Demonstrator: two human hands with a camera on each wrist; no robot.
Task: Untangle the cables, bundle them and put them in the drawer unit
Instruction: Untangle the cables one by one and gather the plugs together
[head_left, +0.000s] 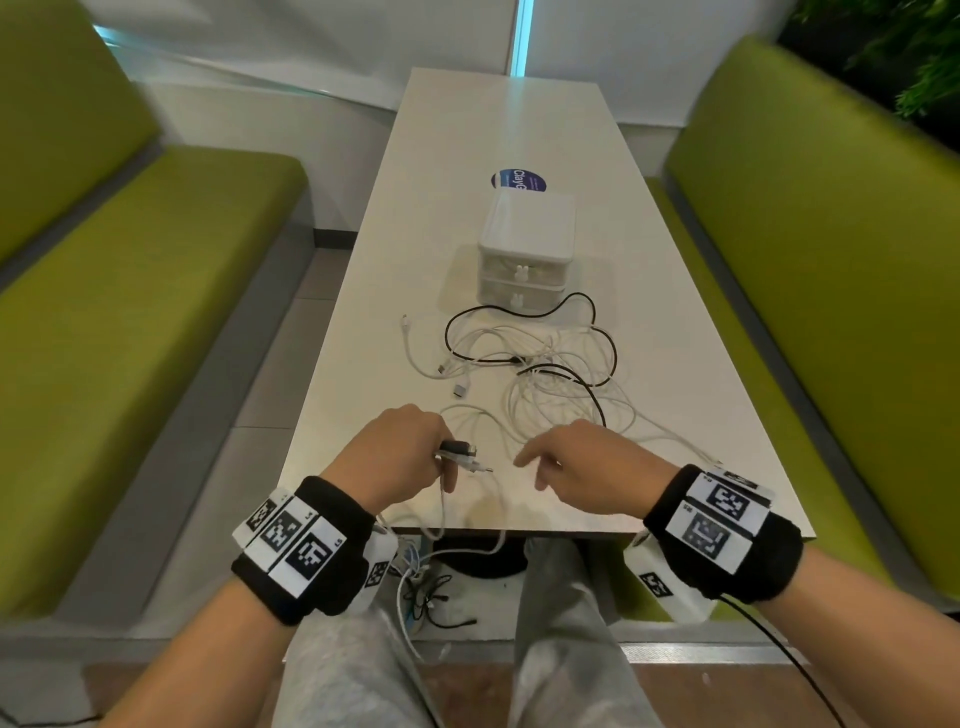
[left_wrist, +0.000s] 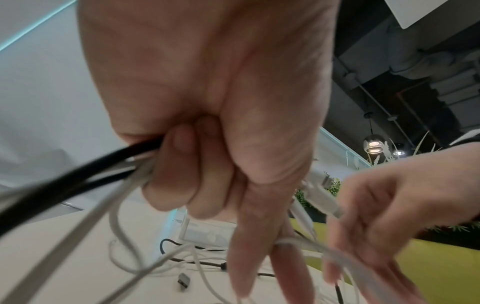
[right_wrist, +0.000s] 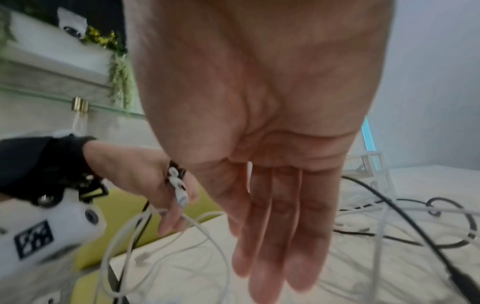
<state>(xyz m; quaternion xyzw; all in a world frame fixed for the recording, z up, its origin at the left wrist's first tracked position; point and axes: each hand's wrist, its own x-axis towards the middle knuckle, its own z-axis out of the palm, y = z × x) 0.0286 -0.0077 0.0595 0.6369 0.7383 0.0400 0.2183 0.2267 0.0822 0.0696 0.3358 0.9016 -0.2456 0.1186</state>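
Note:
A loose tangle of white and black cables (head_left: 530, 374) lies on the white table (head_left: 519, 124), in front of a small white two-drawer unit (head_left: 524, 249) with both drawers closed. My left hand (head_left: 415, 452) hovers near the table's front edge and grips a bunch of cable ends (head_left: 460, 452), black and white; in the left wrist view its fingers (left_wrist: 182, 174) curl round those cables (left_wrist: 78, 176). The connectors (right_wrist: 179, 193) stick out of the fist. My right hand (head_left: 550, 462) hovers just to the right, fingers (right_wrist: 280, 226) straight, holding nothing.
Green benches (head_left: 130, 312) (head_left: 831, 260) flank the table on both sides. A blue round sticker (head_left: 519, 180) sits behind the drawer unit. White cable strands hang over the front edge toward more cables on the floor (head_left: 426, 592) between my knees.

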